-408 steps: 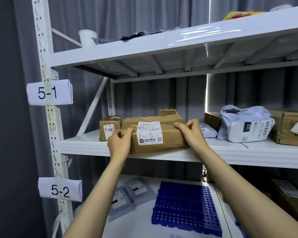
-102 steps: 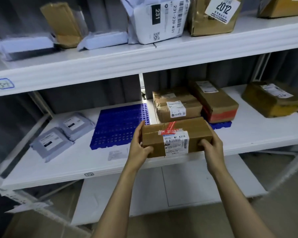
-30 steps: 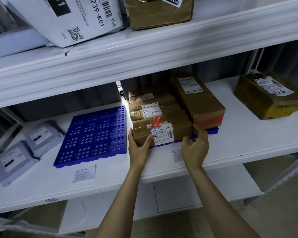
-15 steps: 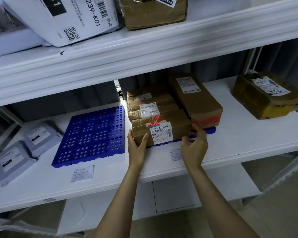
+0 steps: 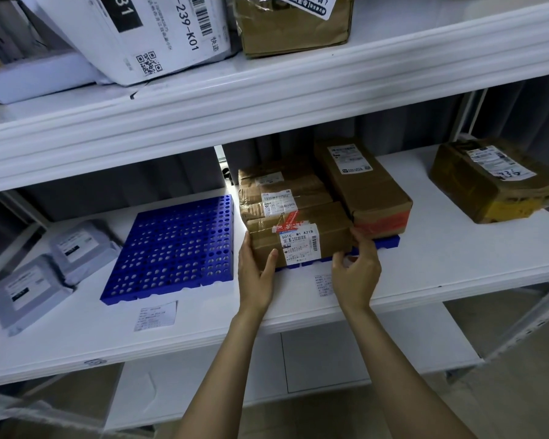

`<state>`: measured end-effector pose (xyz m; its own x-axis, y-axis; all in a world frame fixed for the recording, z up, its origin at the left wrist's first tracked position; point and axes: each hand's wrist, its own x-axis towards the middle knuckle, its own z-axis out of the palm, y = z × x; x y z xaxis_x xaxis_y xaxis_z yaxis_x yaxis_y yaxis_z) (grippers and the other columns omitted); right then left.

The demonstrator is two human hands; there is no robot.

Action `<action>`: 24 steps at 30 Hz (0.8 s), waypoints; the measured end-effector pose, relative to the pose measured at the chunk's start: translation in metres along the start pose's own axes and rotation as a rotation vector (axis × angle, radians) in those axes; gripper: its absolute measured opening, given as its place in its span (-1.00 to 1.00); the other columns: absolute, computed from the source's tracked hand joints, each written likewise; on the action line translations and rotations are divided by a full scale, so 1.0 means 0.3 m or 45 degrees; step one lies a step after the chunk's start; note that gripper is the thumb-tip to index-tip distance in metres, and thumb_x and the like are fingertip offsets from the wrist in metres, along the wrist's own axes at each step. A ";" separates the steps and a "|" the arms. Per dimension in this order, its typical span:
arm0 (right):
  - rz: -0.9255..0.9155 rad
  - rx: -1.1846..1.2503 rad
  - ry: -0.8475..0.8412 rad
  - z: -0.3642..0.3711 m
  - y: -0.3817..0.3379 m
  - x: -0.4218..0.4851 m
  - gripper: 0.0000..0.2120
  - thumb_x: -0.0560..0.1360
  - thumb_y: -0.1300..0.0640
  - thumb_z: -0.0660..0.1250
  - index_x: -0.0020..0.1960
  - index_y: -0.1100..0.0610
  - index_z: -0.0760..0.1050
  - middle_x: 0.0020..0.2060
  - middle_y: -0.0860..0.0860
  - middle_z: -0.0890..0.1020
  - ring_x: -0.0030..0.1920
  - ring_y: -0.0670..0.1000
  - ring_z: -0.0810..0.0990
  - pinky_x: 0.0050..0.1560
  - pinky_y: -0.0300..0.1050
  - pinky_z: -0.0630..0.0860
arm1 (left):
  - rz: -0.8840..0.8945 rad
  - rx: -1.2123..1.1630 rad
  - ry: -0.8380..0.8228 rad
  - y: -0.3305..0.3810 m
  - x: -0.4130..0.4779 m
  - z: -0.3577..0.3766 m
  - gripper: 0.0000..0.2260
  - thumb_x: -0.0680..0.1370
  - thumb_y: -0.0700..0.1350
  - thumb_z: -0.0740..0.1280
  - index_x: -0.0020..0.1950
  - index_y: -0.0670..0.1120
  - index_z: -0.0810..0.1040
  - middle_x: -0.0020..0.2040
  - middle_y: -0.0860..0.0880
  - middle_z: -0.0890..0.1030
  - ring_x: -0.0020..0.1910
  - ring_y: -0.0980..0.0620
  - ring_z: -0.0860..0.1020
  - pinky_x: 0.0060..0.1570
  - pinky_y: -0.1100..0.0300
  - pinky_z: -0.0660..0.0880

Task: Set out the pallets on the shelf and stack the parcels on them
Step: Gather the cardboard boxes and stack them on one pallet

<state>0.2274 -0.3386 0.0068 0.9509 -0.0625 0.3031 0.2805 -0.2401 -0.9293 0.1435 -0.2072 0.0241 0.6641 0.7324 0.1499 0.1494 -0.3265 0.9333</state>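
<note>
Two hands are set at the ends of the nearest brown parcel [image 5: 298, 239], which lies on the near edge of the right blue pallet [image 5: 389, 241] on the middle shelf [image 5: 457, 270]. The left hand [image 5: 255, 274] is pressed flat against its left end, fingers straight and together. The right hand [image 5: 357, 270] is curled round its near right corner. Behind it, more parcels [image 5: 362, 188] are stacked on the same pallet, and a second blue pallet [image 5: 175, 245] is seen to the left.
</note>
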 end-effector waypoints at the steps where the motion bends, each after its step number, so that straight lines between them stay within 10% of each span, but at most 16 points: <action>1: -0.006 -0.004 -0.002 0.000 -0.001 -0.003 -0.57 0.45 0.22 0.37 0.31 0.09 0.47 0.22 0.10 0.56 0.12 0.14 0.59 0.11 0.16 0.59 | 0.004 0.017 -0.013 -0.001 -0.001 -0.003 -0.38 0.51 0.20 0.27 0.51 0.13 0.12 0.47 0.07 0.29 0.41 0.05 0.33 0.33 -0.11 0.40; 11: 0.001 -0.058 -0.030 -0.027 -0.018 -0.025 -0.54 0.46 0.24 0.39 0.34 0.10 0.43 0.23 0.09 0.55 0.17 0.12 0.57 0.12 0.14 0.58 | 0.145 0.315 0.005 0.018 -0.033 -0.027 -0.34 0.54 0.13 0.28 0.54 0.05 0.05 0.53 0.02 0.18 0.49 0.01 0.18 0.43 -0.07 0.26; 24: -0.322 -0.142 0.244 -0.213 -0.264 -0.115 -0.58 0.42 0.27 0.44 0.25 0.11 0.48 0.15 0.07 0.58 0.16 0.07 0.55 0.13 -0.02 0.55 | 0.919 0.598 -0.051 0.238 -0.148 -0.127 -0.33 0.53 0.15 0.29 0.52 0.04 0.05 0.55 -0.01 0.14 0.50 0.16 -0.04 0.44 0.06 -0.07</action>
<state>0.1640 -0.3794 0.0836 0.8083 -0.1661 0.5649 0.4782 -0.3748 -0.7943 0.0969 -0.2403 0.0965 0.7372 0.2318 0.6347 -0.0375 -0.9238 0.3809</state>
